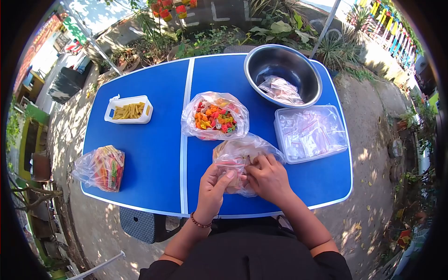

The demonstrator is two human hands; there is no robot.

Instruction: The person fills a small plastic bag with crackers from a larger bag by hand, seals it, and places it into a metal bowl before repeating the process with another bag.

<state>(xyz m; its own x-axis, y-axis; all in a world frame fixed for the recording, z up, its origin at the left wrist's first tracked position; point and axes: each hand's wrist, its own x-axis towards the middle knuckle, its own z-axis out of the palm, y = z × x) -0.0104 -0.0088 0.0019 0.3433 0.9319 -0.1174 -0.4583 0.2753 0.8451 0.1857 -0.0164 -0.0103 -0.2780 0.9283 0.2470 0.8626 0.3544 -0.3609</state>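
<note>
Close to the table's near edge lies a clear plastic bag (245,147) with pale pinkish contents I cannot make out. My left hand (213,186) is closed on the plastic at its left side, thumb on top. My right hand (270,179) has its fingers bent and pinched at the plastic beside the left thumb; whether they hold the bag itself or a smaller piece inside is hidden. Just beyond stands an open clear bag of colourful small pieces (215,117), orange, red, yellow and green.
A steel bowl (252,70) holding filled packets stands at the back right, near a clear plastic tub (289,159) of flat plastic sachets. To the left are a white container (135,120) of yellowish sticks and a tied bag of colourful strips (109,170). Everything rests on the blue table (154,156).
</note>
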